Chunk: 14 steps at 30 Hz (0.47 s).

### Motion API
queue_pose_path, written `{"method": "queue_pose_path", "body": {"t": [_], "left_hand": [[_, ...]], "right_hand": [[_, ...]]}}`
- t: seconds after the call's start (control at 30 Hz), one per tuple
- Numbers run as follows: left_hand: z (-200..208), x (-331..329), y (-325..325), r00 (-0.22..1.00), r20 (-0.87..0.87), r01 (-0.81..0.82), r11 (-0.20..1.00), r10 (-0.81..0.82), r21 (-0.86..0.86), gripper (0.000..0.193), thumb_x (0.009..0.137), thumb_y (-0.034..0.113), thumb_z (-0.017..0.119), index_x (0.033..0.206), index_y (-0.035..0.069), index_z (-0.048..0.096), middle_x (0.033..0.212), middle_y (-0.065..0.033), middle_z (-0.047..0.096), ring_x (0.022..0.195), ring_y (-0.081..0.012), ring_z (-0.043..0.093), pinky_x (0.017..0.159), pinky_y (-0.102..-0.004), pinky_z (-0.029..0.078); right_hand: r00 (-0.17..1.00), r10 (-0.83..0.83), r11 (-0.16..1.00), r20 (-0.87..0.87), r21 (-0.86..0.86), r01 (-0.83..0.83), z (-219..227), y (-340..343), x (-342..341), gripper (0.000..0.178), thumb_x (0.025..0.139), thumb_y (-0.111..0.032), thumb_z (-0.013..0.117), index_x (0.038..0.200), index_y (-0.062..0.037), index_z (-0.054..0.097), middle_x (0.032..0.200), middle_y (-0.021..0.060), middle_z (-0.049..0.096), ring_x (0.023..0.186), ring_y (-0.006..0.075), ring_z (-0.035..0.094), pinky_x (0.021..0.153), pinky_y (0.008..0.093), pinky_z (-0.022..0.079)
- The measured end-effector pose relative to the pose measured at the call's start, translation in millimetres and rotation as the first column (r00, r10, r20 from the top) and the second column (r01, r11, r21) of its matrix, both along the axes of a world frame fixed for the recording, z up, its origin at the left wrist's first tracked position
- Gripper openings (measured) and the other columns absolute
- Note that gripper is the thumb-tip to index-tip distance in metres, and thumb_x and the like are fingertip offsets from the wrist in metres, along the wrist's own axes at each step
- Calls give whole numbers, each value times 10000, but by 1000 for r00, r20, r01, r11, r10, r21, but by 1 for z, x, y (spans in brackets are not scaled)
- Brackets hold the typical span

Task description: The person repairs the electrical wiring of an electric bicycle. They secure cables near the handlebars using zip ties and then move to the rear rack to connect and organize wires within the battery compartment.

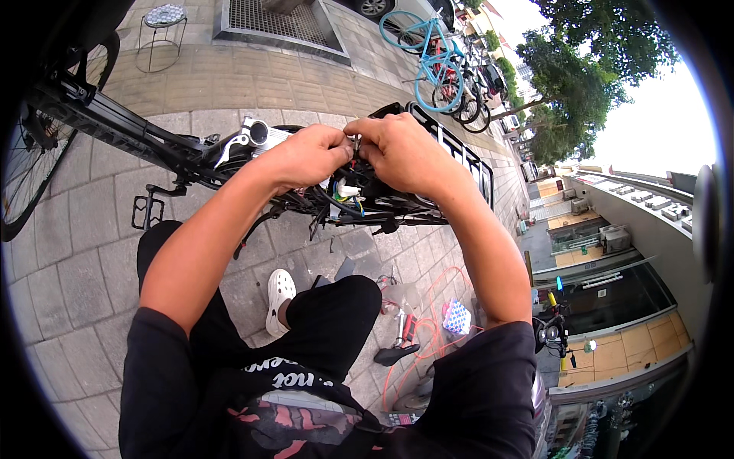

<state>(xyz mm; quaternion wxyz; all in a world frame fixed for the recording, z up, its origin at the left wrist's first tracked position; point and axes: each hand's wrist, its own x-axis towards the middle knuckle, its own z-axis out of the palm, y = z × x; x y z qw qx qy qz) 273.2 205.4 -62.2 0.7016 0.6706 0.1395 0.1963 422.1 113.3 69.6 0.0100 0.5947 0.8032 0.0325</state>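
Note:
My left hand (312, 158) and my right hand (404, 155) meet above the middle of a black bicycle (115, 121), fingertips almost touching. Both are closed in a pinch. Whatever small piece lies between the fingers is mostly hidden; thin dark wires run close by. Just below the fingers, a bundle of wires with a white connector (349, 191) hangs out of the bike. To the left of my left hand is a silver clamp (246, 140) with a round dark-faced end. A black rear rack (478, 177) extends beyond my right hand.
On the paving beneath lie a red-handled tool (407, 329), an orange cord (434, 336) and a blue-and-white patterned box (457, 317). A stool (165, 17) stands far left. Light-blue bicycles (440, 61) are parked beyond, near a metal tree grate (283, 21). A pedal (141, 212) sticks out toward my knee.

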Motion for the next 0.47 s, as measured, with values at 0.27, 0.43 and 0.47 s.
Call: {"method": "queue_pose_path", "body": {"t": [0.27,0.43,0.47], "left_hand": [[10,-1,-3,994,-10,-106,992,106,-61,186,1052,176,691,1066,-8,716,882,22,668,768,-64,568,671,-273,472],[6,2,-2,975,82,-205,978,208,-44,179,993,85,752,1134,-20,720,940,-26,742,814,-85,658,718,-253,542],[5,2,-2,974,82,-206,977,209,-47,179,993,85,752,1134,-20,720,940,-26,742,814,-85,658,718,-253,542]], "right_hand": [[999,17,999,-32,36,-15,-2,-7,7,193,966,-72,663,1143,-27,725,969,191,744,996,411,694,911,502,536],[999,-48,999,-21,8,48,0,-7,3,181,968,-70,667,1133,-24,725,963,197,744,994,408,697,908,502,537],[997,24,996,-79,86,-17,-1,-6,0,169,906,-22,642,1037,21,742,866,265,728,901,473,706,834,548,557]]}}
